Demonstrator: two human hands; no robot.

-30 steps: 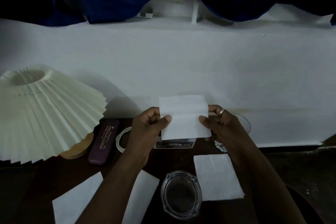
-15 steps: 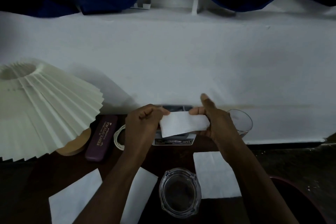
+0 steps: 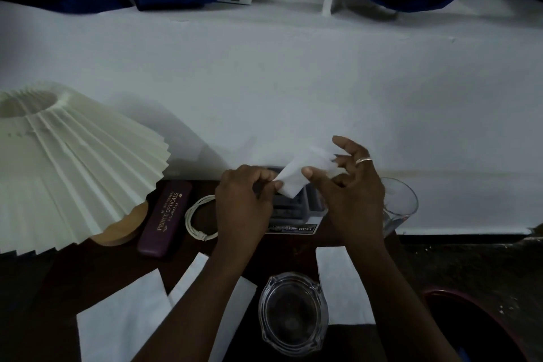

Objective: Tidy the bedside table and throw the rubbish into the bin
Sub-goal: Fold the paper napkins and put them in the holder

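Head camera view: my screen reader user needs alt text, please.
Both hands, left hand and right hand, fold a white tissue above a dark bedside table. Around them lie more tissues, a glass ashtray, a purple glasses case and a pleated lamp.

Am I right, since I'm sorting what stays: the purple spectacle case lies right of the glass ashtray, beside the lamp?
Not quite. In the head view the purple spectacle case lies left of the glass ashtray, not right. It does sit beside the lamp.
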